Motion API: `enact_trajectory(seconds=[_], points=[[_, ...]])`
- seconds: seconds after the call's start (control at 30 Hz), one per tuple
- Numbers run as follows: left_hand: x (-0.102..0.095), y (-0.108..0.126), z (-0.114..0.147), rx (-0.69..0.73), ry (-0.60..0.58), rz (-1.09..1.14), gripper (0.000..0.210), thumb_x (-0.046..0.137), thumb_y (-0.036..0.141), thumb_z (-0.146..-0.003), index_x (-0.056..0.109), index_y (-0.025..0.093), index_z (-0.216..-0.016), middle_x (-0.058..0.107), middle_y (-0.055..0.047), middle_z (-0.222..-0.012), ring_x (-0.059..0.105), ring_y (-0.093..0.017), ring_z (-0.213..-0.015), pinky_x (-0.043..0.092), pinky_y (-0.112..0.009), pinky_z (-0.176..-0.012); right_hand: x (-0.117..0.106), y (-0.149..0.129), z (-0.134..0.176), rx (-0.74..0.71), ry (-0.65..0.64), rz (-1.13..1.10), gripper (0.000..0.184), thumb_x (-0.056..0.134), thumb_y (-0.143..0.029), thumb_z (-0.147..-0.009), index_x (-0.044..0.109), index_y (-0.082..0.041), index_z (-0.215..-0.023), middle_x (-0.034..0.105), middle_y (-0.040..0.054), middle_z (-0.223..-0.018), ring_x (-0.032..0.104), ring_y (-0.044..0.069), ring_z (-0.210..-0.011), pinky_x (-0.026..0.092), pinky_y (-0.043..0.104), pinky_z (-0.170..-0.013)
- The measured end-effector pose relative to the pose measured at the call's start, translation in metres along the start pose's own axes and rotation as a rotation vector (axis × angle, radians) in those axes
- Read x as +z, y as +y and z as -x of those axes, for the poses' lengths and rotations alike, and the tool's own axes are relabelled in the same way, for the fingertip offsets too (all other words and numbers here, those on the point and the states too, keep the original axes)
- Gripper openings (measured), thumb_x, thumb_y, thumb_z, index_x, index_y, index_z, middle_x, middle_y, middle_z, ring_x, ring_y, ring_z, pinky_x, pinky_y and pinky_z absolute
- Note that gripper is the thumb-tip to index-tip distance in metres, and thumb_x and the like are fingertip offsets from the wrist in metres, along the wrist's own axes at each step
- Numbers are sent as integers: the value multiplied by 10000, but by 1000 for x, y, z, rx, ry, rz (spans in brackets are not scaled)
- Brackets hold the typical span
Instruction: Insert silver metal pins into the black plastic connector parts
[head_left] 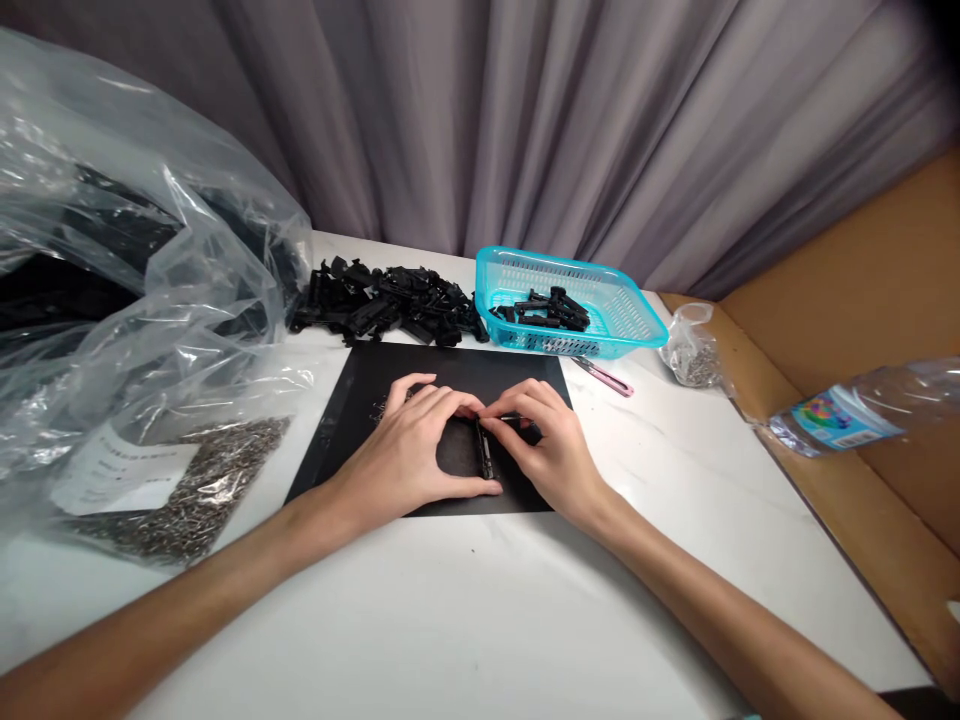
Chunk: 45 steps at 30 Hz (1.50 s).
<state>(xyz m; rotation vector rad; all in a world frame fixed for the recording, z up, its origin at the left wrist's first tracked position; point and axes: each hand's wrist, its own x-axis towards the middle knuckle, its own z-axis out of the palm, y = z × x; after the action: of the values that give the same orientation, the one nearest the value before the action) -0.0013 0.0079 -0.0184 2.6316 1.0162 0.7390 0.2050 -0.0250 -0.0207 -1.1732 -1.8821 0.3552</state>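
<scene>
On a black mat, a narrow black plastic part stands lengthwise away from me. My left hand grips it by its ends, thumb at the near end and index finger at the far end. My right hand is closed in a pinch at the part's far end, fingertips close to the left index finger. A thin dark piece shows between the right fingers, too small to name. Small metal pieces lie on the mat, partly hidden behind my left hand.
Behind the mat is a heap of black plastic parts beside a blue basket holding more. A pink-handled cutter, a small bag and a plastic bottle are right. Left are a bag of metal pieces and a large clear bag.
</scene>
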Motion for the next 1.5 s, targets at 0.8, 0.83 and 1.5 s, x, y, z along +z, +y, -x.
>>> enact_trajectory(seconds=[0.8, 0.83, 1.5], points=[[-3, 5, -4, -32, -15, 52, 619, 813, 662, -716, 621, 239, -1126, 715, -20, -1104, 611, -279, -1145, 291, -499, -1161, 7, -1, 7, -113, 95, 244, 124, 577, -157, -996, 663, -227, -940, 681, 67, -917, 586, 223, -843, 514, 379, -737], [-3, 5, -4, -36, -14, 54, 615, 821, 653, -712, 626, 241, -1125, 718, -17, -1100, 608, -282, -1155, 293, -499, -1160, 7, -1, 8, -122, 90, 240, 127, 569, -160, -1002, 664, -223, -945, 679, 71, -922, 595, 221, -846, 519, 375, -735], [-7, 5, -4, -38, -7, 46, 630, 843, 648, -674, 663, 244, -1122, 746, -29, -1112, 582, -324, -1218, 334, -513, -1147, -13, 6, 0, -129, -166, -40, 190, 518, -278, -1058, 696, -220, -1025, 643, 74, -1039, 653, 183, -926, 558, 322, -825]])
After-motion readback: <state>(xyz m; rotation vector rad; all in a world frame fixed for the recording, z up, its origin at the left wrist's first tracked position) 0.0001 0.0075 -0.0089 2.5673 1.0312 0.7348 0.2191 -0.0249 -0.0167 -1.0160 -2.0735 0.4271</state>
